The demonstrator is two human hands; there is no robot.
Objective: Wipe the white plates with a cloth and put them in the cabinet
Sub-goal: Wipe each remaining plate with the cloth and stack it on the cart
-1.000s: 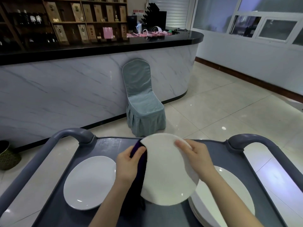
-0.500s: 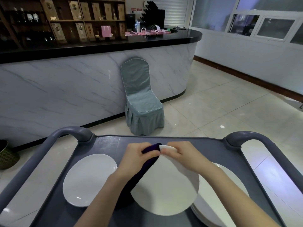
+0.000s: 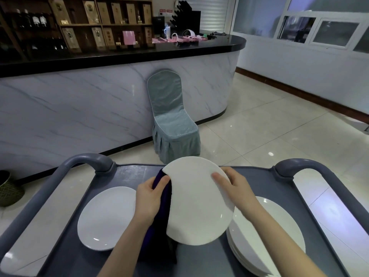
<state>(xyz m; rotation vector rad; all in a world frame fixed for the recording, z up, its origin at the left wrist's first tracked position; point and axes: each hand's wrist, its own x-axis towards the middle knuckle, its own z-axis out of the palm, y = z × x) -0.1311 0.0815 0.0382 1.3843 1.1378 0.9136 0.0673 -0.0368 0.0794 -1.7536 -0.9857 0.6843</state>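
I hold a white plate tilted up above the grey cart tray. My right hand grips its right rim, thumb on the near face. My left hand grips a dark purple cloth pressed against the plate's left edge; the cloth hangs down to the tray. A single white plate lies on the tray's left side. A stack of white plates sits at the right, partly hidden by my right forearm.
The cart has grey handles at the left and right. Beyond it stand a grey-covered chair and a marble-fronted counter with shelves behind. A woven basket is on the floor at the left. Tiled floor spreads to the right.
The held plate has tipped back up and risen from a flatter, lower pose. My left hand with the cloth slid from the top rim down to the left edge.
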